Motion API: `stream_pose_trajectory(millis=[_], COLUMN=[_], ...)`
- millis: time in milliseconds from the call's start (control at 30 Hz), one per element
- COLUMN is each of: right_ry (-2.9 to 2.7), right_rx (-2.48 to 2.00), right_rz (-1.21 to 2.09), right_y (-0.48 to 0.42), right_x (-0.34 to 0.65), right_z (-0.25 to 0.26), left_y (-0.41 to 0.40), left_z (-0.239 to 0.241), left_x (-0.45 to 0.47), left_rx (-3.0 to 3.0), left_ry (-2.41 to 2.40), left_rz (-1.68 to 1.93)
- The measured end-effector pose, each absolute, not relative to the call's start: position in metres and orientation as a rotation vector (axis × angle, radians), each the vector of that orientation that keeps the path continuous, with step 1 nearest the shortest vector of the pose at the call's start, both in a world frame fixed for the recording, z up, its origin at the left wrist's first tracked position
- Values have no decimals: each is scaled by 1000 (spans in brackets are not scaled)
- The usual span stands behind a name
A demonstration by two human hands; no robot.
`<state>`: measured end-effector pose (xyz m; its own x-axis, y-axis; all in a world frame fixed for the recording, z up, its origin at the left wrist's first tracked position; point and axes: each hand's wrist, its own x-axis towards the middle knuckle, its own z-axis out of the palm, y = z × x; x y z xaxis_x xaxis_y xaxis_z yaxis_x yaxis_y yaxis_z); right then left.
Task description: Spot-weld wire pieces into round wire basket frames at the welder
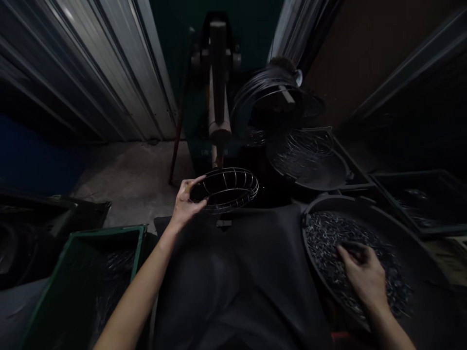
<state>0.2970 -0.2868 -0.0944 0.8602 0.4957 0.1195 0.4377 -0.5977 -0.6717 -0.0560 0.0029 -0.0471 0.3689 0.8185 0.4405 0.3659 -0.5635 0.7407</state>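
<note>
The corrugated metal wall [98,68] rises ahead on your left, and the machine [219,87], with its pale cylindrical arm pointing toward you, stands ahead of you near the middle; a dark cloth [233,277] covers your lap; the large round pan [404,243] sits at your right side, with a green bin [65,282] at your left, its contents dim but thin and metallic; beyond the pan a dark dish [310,177] bears loose wire, and a coil of wire [266,87] stands behind it, beside the machine; the round wire frame [233,189], an open cage of thin rings and cross-wires, is held tilted above the far edge of the cloth, in front of the machine, though you cannot tell whether they touch; your left hand [188,201] grips its left side between thumb and fingers; your right hand [367,277], fingers curled, is at the small metal pieces [326,238] in the pan, and whether it grasps any cannot be told.
</note>
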Motion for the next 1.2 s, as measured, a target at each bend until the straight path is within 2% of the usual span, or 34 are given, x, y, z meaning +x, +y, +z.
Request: stream_pose_trajectory(millis=[133,267,367,467,733,833,1033,1200], right_ry=[-1051,-1626,-1784,-1767,-1654,-1875,-2396,-2439], right_rx=[-2136,-2351,-2530,-2539,-1654,-1573,-1379,-1097], right_rz=[308,196,159,298,851,596,-358,-638], right_y=[-260,-270,-274,-252,-127,-94,-77,-70], right_x=[254,241,251,257,177,158,160,165], right_z=[-81,-94,-99,-83,19,20,-6,-3], left_y=[0,-4,-6,-6,-10,-13,-14,-6], left_z=[-47,-43,-39,-37,-33,-31,-28,-32], left_x=[-51,-52,-52,-51,-40,-37,-44,-49], left_rx=[2116,2157,2205,2231,2373,2396,2240,2165], left_ry=[1051,1097,1112,1140,1042,1003,989,960], left_rz=[1121,1095,1064,1005,856,819,806,847])
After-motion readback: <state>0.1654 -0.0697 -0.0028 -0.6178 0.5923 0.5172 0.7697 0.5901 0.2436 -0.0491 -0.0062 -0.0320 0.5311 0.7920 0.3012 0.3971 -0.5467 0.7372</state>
